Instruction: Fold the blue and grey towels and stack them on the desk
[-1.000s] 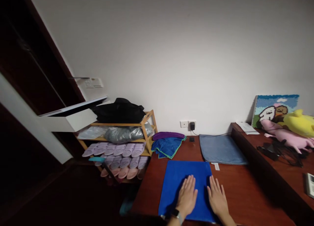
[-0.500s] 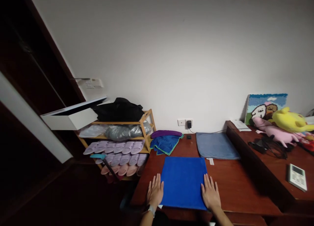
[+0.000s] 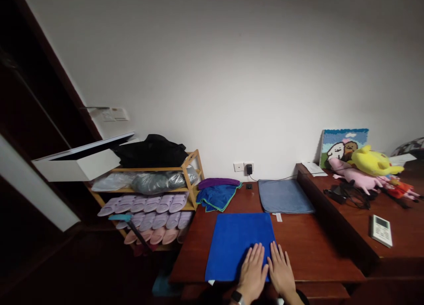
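Observation:
A bright blue cloth (image 3: 236, 236) lies spread flat on the reddish-brown table (image 3: 318, 243), with a small white tag at its lower left corner. My left hand (image 3: 253, 269) rests palm down over the cloth's lower right part, fingers stretched out. Beside it, my right hand (image 3: 281, 267) lies flat along the cloth's right edge, its fingers pointing away from me. The two hands are close together, and neither grips anything. Behind the cloth, to the right, is a flat grey-blue cloth (image 3: 286, 195) with a white label.
Crumpled blue and purple cloths (image 3: 217, 197) lie at the table's back left. A wooden shoe rack (image 3: 194, 161) with several slippers stands left. On the raised surface at right are a yellow plush toy (image 3: 372, 159), a pink plush (image 3: 354, 175), cables and a white calculator-like device (image 3: 381, 230).
My left hand has moved from the cloth's left edge across to its right part, beside my right hand. The right hand stays by the right edge. The view has turned slightly right.

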`<state>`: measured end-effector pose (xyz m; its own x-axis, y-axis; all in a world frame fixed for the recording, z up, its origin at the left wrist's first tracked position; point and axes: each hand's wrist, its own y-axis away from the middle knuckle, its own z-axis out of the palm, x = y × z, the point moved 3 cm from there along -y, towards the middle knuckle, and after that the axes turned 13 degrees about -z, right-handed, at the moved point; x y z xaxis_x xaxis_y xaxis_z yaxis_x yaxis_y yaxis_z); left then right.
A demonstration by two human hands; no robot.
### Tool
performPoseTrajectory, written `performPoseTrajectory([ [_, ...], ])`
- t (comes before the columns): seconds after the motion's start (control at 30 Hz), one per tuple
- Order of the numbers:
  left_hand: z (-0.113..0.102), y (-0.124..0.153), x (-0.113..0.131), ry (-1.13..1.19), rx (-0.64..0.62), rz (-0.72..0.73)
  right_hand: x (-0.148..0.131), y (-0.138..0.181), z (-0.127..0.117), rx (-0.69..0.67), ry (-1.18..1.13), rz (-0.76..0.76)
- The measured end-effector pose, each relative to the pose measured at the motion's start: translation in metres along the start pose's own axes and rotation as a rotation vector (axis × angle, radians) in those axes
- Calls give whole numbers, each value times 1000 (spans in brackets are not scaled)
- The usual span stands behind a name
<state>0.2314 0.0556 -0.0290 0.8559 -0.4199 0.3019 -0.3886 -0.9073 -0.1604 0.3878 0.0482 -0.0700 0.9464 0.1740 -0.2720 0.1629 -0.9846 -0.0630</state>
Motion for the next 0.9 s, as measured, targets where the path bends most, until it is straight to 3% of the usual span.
performPoseTrajectory([
  [0.07, 13, -3, 13, 14, -45, -53, -1, 0, -1, 2, 9, -14],
  [0.13, 18, 0, 0, -6, -62, -137, -1, -1, -2, 17, -2, -5],
  [0.2, 13, 11, -34, -55, -47, -231, -1, -2, -2, 32, -22, 10],
  [0.37, -23, 62, -154, -228, 30, -499, -1, -3, 0, 55, -30, 19],
  [0.47, -37, 84, -191, -298, 39, -553, -3, -3, -4, 34, -34, 36],
  [0.57, -41, 86, -188, -309, 113, -551, -3, 1, -13, 23, -83, 45],
  [0.7, -47, 78, -159, -264, 274, -425, -1, 20, -29, 165, -145, -57],
  [0.8, -55, 79, -152, -256, 231, -310, 6, 43, -34, 238, -141, -189],
  [0.9, -62, 87, -166, -248, 104, -256, 17, 61, -30, 198, -117, -306],
])
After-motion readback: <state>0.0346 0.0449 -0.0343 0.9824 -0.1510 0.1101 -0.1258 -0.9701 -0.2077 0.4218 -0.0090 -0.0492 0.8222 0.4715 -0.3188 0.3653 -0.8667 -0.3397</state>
